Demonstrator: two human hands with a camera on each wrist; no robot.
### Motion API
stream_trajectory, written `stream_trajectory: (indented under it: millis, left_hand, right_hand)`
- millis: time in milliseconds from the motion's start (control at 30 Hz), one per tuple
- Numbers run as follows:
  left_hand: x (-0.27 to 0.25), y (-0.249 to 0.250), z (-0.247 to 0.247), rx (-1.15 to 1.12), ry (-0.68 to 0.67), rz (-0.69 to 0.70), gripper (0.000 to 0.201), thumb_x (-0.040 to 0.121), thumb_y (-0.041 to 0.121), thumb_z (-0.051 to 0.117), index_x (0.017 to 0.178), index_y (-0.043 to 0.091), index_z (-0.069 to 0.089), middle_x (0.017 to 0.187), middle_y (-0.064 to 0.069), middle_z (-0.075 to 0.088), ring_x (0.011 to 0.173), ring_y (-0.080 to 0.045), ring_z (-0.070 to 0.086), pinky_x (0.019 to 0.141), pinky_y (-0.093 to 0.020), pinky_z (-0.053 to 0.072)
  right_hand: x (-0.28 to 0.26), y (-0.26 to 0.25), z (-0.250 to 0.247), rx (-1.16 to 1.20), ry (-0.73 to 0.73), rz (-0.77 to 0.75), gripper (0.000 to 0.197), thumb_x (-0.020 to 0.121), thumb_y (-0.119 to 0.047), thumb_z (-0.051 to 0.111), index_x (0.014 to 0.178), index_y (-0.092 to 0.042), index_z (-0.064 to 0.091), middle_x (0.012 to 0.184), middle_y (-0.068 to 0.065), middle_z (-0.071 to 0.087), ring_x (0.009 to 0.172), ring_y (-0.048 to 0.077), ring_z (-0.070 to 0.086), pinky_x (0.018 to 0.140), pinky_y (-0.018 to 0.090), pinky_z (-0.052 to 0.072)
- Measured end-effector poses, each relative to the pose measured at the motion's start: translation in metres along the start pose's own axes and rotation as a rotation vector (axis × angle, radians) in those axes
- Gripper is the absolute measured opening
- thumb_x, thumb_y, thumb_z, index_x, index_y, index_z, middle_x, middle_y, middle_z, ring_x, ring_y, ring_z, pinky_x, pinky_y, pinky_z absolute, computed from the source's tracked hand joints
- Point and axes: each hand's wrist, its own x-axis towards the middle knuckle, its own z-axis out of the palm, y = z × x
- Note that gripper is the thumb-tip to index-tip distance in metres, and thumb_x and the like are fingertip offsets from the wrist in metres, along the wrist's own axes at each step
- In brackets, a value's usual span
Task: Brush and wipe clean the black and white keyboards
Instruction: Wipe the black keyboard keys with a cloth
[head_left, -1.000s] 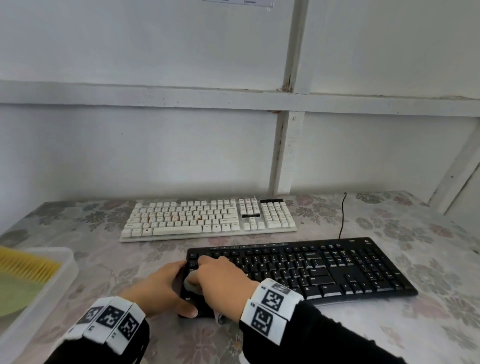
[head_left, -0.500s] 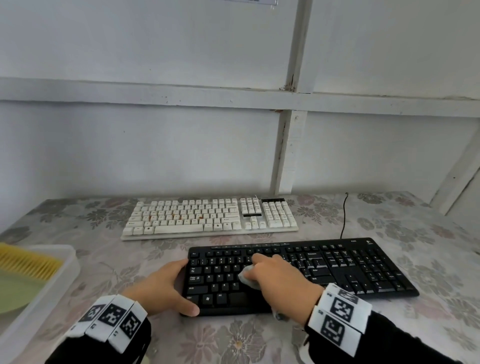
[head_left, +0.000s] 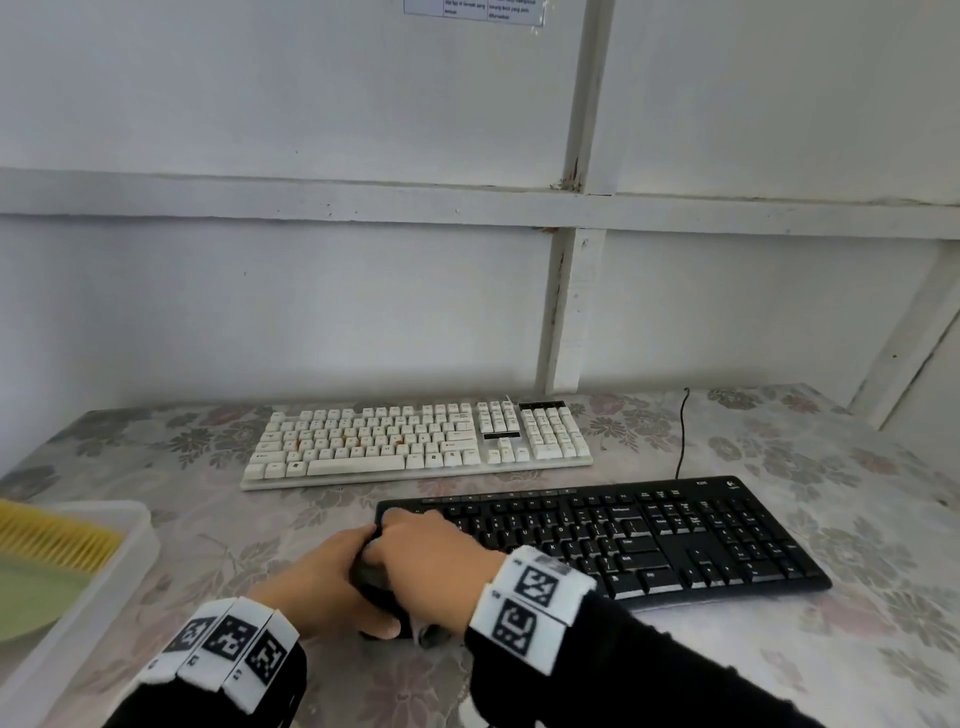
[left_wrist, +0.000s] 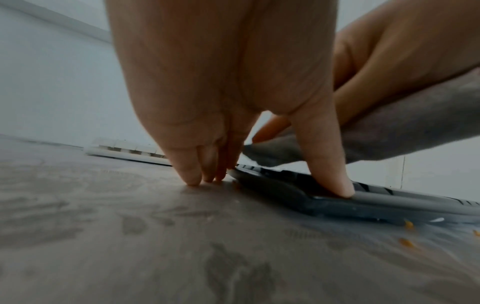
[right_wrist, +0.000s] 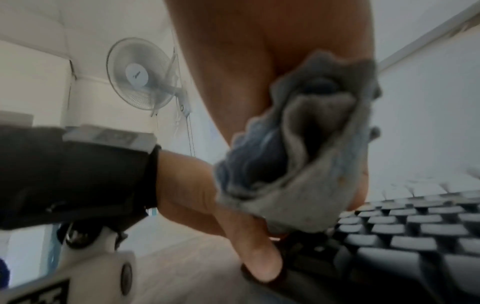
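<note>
A: At the left end of the black keyboard (head_left: 613, 540), both hands meet. The left hand (head_left: 322, 587) braces that end: its thumb is curled onto the front corner, and its fingers (left_wrist: 192, 174) are straight, tips down on the counter (head_left: 857, 649) against the side edge. The right hand (head_left: 431, 566) is clenched round a bunched grey cloth (right_wrist: 306, 156), pressing it on the leftmost keys.

B: Location of the second unit?

A: The white keyboard (head_left: 415, 441) lies at 12 o'clock from the hands, parallel to the black one and apart from it. Orange stains show on its middle keys.

B: Failure risks from this position?

A: Three, in my judgement. First, the cloth is wadded with a loose tail; the tail could snag a keycap edge and lift it. Second, orange crumbs (left_wrist: 405, 242) lie on the counter just beside the front edge of the black keyboard; a stroke off that edge could drag them back onto the keys. Third, if the left thumb slackens, a stroke toward 3 o'clock would likely slide the whole board.

B: Clearance?

A: Toward 3 o'clock the full key field is unobstructed. A cable (head_left: 681, 436) leaves the back edge at roughly 1 o'clock. A tray (head_left: 104, 587) holding a yellow brush (head_left: 52, 540) sits at 9 o'clock, well apart.
</note>
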Motion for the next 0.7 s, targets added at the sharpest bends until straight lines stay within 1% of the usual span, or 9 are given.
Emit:
stream_trajectory:
  millis: [67, 167, 267, 333, 400, 467, 533, 633, 700]
  left_hand:
    - [0.001, 0.000, 0.000, 0.026, -0.018, 0.004, 0.063, 0.061, 0.006, 0.080, 0.097, 0.042, 0.043, 0.108, 0.015, 0.056, 0.102, -0.005, 0.055, 0.089, -0.030, 0.048]
    - [0.002, -0.003, 0.000, 0.000, -0.023, 0.028, 0.064, 0.064, 0.001, 0.079, 0.092, 0.044, 0.041, 0.101, 0.023, 0.053, 0.095, 0.006, 0.052, 0.081, -0.016, 0.045]
    - [0.004, -0.009, 0.001, -0.040, -0.005, 0.014, 0.066, 0.062, 0.000, 0.080, 0.095, 0.043, 0.043, 0.105, 0.020, 0.055, 0.106, -0.005, 0.056, 0.085, -0.017, 0.045]
    - [0.004, -0.010, 0.001, -0.012, 0.010, 0.002, 0.069, 0.062, 0.007, 0.082, 0.101, 0.043, 0.037, 0.109, 0.024, 0.047, 0.111, -0.006, 0.049, 0.090, -0.018, 0.039]
    - [0.002, -0.011, 0.000, 0.015, 0.007, -0.030, 0.077, 0.060, 0.016, 0.083, 0.113, 0.042, 0.033, 0.117, 0.020, 0.044, 0.114, -0.006, 0.043, 0.097, -0.021, 0.035]
    - [0.002, -0.012, -0.001, 0.028, -0.011, -0.044, 0.095, 0.047, 0.029, 0.085, 0.127, 0.037, 0.036, 0.128, 0.015, 0.044, 0.120, -0.008, 0.043, 0.105, -0.029, 0.036]
    - [0.003, -0.014, -0.001, 0.030, -0.013, -0.052, 0.103, 0.041, 0.034, 0.084, 0.132, 0.035, 0.036, 0.131, 0.013, 0.044, 0.121, -0.009, 0.044, 0.107, -0.033, 0.036]
    - [0.002, -0.012, -0.001, 0.035, 0.000, -0.053, 0.089, 0.056, 0.020, 0.085, 0.126, 0.037, 0.033, 0.126, 0.013, 0.042, 0.120, -0.009, 0.040, 0.104, -0.027, 0.033]
    - [0.002, -0.012, -0.001, 0.040, -0.007, -0.040, 0.077, 0.059, 0.016, 0.084, 0.113, 0.043, 0.035, 0.120, 0.017, 0.044, 0.117, -0.008, 0.042, 0.103, -0.026, 0.033]
  right_hand:
    - [0.003, -0.006, 0.005, -0.038, -0.012, 0.059, 0.029, 0.093, -0.003, 0.049, 0.120, 0.001, 0.057, 0.119, 0.017, 0.042, 0.107, 0.038, 0.042, 0.070, 0.038, 0.032]
    - [-0.011, 0.004, 0.005, 0.020, 0.034, 0.054, 0.010, 0.092, -0.001, 0.043, 0.091, -0.005, 0.052, 0.099, 0.011, 0.035, 0.094, 0.033, 0.039, 0.064, 0.038, 0.034]
    - [-0.027, 0.028, 0.006, -0.007, 0.031, 0.031, 0.031, 0.078, 0.012, 0.046, 0.077, -0.017, 0.038, 0.094, 0.007, 0.033, 0.091, 0.028, 0.040, 0.066, 0.037, 0.041]
    - [-0.037, 0.049, 0.010, 0.015, 0.043, 0.052, 0.034, 0.061, 0.017, 0.041, 0.069, -0.016, 0.039, 0.086, 0.001, 0.033, 0.084, 0.023, 0.038, 0.061, 0.033, 0.038]
    - [-0.045, 0.069, 0.013, 0.035, 0.051, 0.082, 0.032, 0.055, 0.015, 0.036, 0.063, -0.016, 0.037, 0.078, -0.004, 0.030, 0.077, 0.021, 0.039, 0.066, 0.038, 0.044]
    - [-0.054, 0.085, 0.014, 0.043, 0.055, 0.117, 0.031, 0.056, 0.015, 0.038, 0.060, -0.015, 0.035, 0.075, -0.006, 0.029, 0.070, 0.020, 0.039, 0.067, 0.038, 0.046]
    - [-0.059, 0.096, 0.010, 0.030, 0.035, 0.162, 0.029, 0.059, 0.013, 0.039, 0.057, -0.015, 0.033, 0.072, -0.005, 0.027, 0.066, 0.020, 0.037, 0.063, 0.033, 0.039]
    - [-0.052, 0.097, 0.000, 0.034, 0.027, 0.237, 0.027, 0.077, -0.002, 0.043, 0.055, -0.013, 0.031, 0.065, 0.000, 0.026, 0.068, 0.020, 0.038, 0.060, 0.030, 0.032]
    - [-0.039, 0.082, -0.005, 0.081, 0.054, 0.188, 0.028, 0.084, -0.007, 0.045, 0.058, -0.013, 0.037, 0.063, 0.001, 0.031, 0.068, 0.019, 0.039, 0.065, 0.030, 0.040]
